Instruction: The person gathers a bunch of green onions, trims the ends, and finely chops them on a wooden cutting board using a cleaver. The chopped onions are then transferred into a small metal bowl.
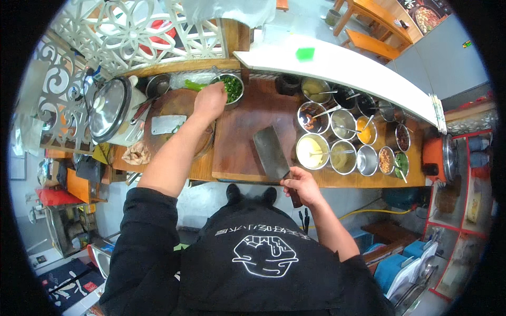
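In my right hand (303, 185) is a cleaver (271, 152), gripped by its dark handle at the front edge of the table. Its broad blade points away from me over a reddish-brown wooden board (240, 139). My left hand (211, 100) is stretched far forward, fingers curled closed at the near left side of a metal bowl (238, 100) of chopped greens (230, 87). What those fingers hold, if anything, is hidden. A long green pepper (195, 85) lies just left of that hand. Under my left forearm, a second blade (167, 124) rests on a round chopping board (158, 139).
Several metal bowls of sauces and toppings, such as a pale yellow one (311, 145), crowd the table's right side. A large lidded pot (110, 108) stands at the left beside a dark ladle (157, 87). A white ledge (337, 73) runs along the back.
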{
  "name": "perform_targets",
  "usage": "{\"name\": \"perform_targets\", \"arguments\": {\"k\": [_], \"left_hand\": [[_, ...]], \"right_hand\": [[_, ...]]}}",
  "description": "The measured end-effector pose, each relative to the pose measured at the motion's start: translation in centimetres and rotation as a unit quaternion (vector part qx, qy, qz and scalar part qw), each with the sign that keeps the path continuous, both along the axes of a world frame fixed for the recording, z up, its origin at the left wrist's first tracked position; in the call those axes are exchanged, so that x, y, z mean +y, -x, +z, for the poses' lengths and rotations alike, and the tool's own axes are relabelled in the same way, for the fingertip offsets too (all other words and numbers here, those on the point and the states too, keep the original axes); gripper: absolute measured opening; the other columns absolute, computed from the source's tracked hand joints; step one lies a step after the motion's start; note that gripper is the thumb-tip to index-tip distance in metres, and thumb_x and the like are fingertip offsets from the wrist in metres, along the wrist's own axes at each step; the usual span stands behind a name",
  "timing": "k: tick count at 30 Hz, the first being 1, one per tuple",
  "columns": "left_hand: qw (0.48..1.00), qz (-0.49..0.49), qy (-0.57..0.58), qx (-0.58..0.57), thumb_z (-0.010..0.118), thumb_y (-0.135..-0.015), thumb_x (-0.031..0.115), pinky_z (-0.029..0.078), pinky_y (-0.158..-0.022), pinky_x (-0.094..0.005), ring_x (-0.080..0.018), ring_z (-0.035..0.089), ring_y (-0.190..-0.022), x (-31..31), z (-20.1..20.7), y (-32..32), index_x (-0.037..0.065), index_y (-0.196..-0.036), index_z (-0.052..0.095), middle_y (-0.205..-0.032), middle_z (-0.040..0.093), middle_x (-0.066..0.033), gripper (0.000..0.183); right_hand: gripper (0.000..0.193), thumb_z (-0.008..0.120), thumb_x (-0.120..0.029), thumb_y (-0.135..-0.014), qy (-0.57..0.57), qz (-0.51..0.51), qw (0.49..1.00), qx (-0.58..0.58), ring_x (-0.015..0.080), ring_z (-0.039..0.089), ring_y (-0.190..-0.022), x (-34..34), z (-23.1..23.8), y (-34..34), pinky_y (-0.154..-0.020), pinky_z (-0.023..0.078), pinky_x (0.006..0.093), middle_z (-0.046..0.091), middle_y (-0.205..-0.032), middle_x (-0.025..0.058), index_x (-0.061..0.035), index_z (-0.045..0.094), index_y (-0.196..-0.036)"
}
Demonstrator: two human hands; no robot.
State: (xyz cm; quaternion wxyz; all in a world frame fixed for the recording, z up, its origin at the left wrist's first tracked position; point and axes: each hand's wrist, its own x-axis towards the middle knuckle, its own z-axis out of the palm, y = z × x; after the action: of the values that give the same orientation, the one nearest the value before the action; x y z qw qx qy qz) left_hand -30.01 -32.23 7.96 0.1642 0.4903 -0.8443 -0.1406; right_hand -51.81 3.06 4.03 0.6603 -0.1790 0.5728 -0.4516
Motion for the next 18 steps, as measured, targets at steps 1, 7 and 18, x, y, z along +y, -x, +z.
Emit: {"name": "perform_targets", "arguments": {"k": [1,7,18], "left_hand": [[1.000,-0.002,0.001,-0.009,0.063,-0.098,0.022,0.055,-0.085,-0.0563,-0.0482,0.070,-0.096,-0.5,-0.2,-0.4,0.001,-0.102,0.070,-0.096,0.073,-0.0271,0.023],[0.999,-0.008,0.016,-0.032,0.060,-0.101,0.028,0.053,-0.091,-0.0568,-0.0473,0.068,-0.101,0.3,-0.7,-2.0,-0.002,-0.091,0.071,-0.102,0.072,-0.0266,0.034],[0.973,0.187,0.026,0.131,0.064,-0.097,0.014,0.056,-0.092,-0.0450,-0.0410,0.072,-0.102,7.6,0.0,-14.0,-0.001,-0.113,0.074,-0.108,0.076,-0.0213,0.024]], "right_hand": [[0.032,0.068,0.003,-0.094,-0.002,0.002,1.000,0.014,0.0162,0.067,-0.076,-0.1,0.4,-0.2,-0.066,0.058,0.0318,0.072,-0.099,0.0087,-0.0005,0.065,-0.126],[0.041,0.070,-0.003,-0.094,0.020,0.018,0.986,0.163,0.0130,0.066,-0.077,-1.1,1.6,-1.1,-0.067,0.057,0.0317,0.071,-0.097,0.0043,-0.0011,0.066,-0.134],[0.045,0.062,0.002,-0.084,0.097,0.121,0.787,0.598,0.0443,0.065,-0.105,-2.8,-1.4,-4.8,-0.093,0.054,0.0525,0.068,-0.108,0.0229,-0.0055,0.070,-0.128]]}}
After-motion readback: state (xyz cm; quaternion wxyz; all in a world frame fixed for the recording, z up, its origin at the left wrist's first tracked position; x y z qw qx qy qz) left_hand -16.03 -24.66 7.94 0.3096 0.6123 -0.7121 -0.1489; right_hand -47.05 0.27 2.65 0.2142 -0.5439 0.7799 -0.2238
